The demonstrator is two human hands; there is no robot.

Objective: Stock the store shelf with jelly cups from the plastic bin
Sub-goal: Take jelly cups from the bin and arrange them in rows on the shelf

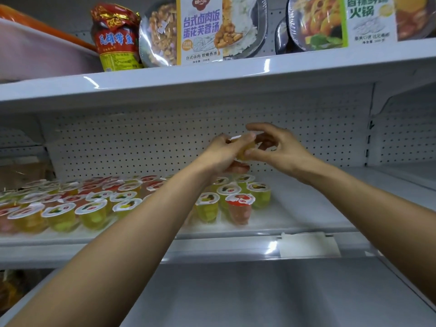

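Both my hands are raised above the middle shelf (306, 208), meeting in front of the pegboard back wall. My left hand (221, 153) is closed around jelly cups; a reddish one shows under its fingers. My right hand (276, 147) pinches a yellow jelly cup (245, 149) between thumb and fingers, right against the left hand. Below them, several jelly cups (94, 208) with white foil lids stand in rows on the left and middle of the shelf, mostly yellow. A red jelly cup (240, 210) stands at the front right end. The plastic bin is out of view.
The upper shelf (212, 76) carries boxed ready meals (200, 29), a red and yellow packet (115, 36) and a pink tray (35, 53). A price-tag holder (309, 245) sits on the middle shelf's front rail. A bare lower shelf (236, 291) lies beneath.
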